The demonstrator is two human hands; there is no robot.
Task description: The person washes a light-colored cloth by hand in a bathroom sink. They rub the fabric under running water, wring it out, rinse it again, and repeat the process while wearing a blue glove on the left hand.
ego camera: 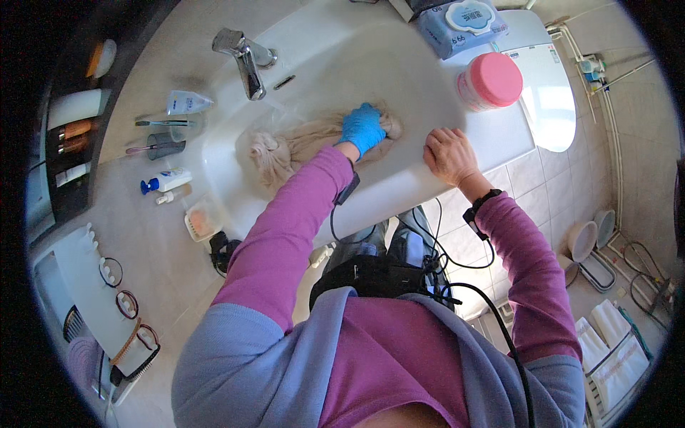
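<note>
My left hand (363, 128) wears a blue disposable glove and grips the right part of a wet beige cloth (307, 136). Bunched and twisted, the cloth lies in the bowl of a white washbasin (423, 67). My right hand (451, 155) is bare and rests on the basin's right front rim with its fingers curled in. Nothing shows in that hand, though its palm is hidden. Above the cloth's left end stands a chrome single-lever faucet (249, 67), with what looks like a thin stream of water below its spout.
On the right ledge stand a pink-lidded jar (491, 81) and a wipes pack (457, 27). Toothbrush cups (167, 146), a pump bottle (170, 180) and a soap dish (202, 220) line the left side. Black cables (465, 262) hang by my right wrist.
</note>
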